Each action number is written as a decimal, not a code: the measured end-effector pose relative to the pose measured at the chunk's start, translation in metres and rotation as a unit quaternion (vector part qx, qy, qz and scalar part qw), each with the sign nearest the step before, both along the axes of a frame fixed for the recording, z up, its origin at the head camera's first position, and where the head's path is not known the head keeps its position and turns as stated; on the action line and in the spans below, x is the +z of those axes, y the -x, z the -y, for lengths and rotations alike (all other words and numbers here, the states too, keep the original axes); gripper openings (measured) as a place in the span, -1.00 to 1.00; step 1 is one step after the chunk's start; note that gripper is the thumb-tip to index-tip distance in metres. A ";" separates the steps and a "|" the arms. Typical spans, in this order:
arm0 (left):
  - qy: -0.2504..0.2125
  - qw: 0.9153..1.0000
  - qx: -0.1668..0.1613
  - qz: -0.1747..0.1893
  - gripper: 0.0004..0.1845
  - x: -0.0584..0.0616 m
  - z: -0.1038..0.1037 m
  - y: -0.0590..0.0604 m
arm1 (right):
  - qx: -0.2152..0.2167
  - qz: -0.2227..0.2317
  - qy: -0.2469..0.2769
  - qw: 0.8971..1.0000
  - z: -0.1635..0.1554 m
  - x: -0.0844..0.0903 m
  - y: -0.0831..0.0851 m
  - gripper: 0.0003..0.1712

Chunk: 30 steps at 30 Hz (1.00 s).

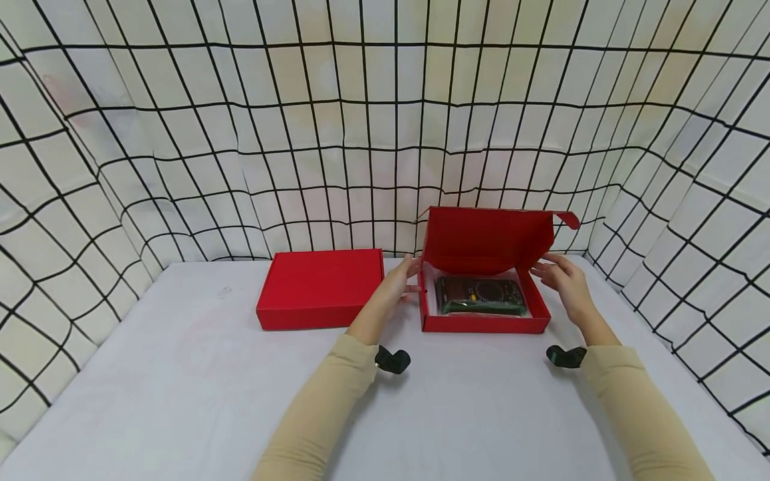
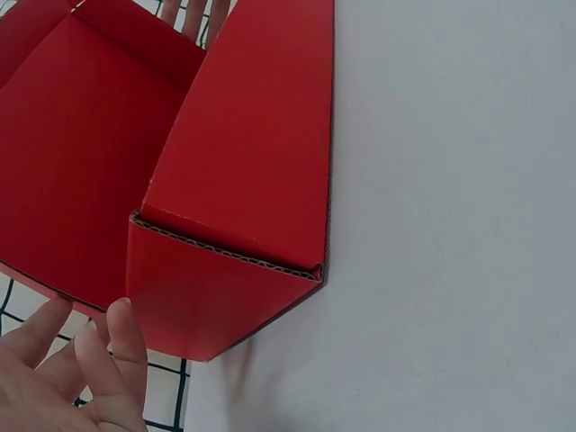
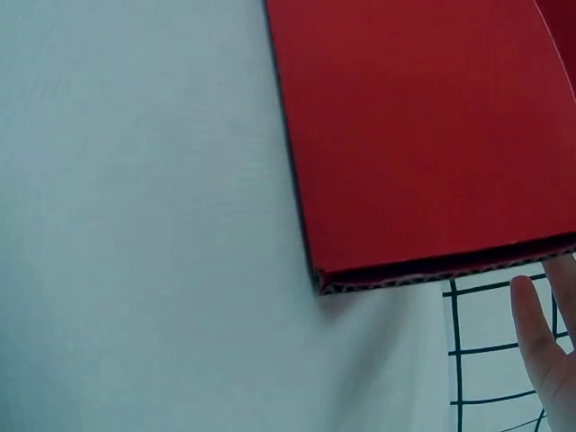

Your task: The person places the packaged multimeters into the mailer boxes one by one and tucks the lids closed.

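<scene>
Meter (image 1: 481,296) in red box (image 1: 481,325), markings (image 1: 473,298) illegible; left grip (image 1: 392,286), right grip (image 1: 569,286) both unclenched.

We get bright, even light in the head view, soft shadows beside the sleeves (image 1: 321,407), and wall (image 1: 377,127) lines stretched towards the edges. Our wrist views look dimmer, the right bluish, faintly shadowed below the box (image 3: 432,135).

I count one closed box (image 1: 321,284) and one open box (image 1: 484,325), two altogether; one multimeter (image 1: 481,294); one left hand (image 1: 394,284), one right hand (image 1: 567,284); two sleeves (image 1: 325,414) (image 1: 640,414); two wrist pieces (image 1: 394,361) (image 1: 565,357); one surface (image 1: 156,381).
</scene>
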<state>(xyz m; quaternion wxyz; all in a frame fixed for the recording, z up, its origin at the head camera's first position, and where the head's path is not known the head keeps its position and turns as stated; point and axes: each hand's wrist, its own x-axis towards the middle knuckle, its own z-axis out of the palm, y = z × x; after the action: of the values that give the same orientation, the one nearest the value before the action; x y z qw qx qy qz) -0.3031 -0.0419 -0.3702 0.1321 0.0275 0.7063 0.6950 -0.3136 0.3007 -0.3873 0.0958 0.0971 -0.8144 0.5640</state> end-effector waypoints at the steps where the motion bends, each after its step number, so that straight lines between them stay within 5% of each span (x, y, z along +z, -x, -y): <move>1: 0.000 1.000 0.000 0.001 -0.45 0.001 0.000 -0.001 | -0.001 0.001 -0.003 1.000 0.000 0.000 -0.001 -0.44; 11: 0.011 1.000 -0.007 0.000 -0.39 0.001 -0.001 -0.002 | -0.006 0.010 -0.022 1.000 -0.001 -0.001 -0.005 -0.44; 20: -0.044 0.999 0.000 0.014 -0.30 0.011 0.006 -0.008 | 0.039 0.018 0.043 0.998 -0.015 -0.008 -0.005 -0.50; 30: -0.045 0.997 -0.006 -0.057 -0.32 0.052 0.009 -0.009 | 0.026 0.039 0.169 0.985 -0.025 0.048 -0.016 -0.32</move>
<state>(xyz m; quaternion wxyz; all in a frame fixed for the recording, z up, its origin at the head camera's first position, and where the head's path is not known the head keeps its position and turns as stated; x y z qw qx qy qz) -0.2944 -0.0511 -0.3177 0.0947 0.0774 0.6808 0.7222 -0.2973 0.3253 -0.3390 0.0649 0.0784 -0.7077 0.6991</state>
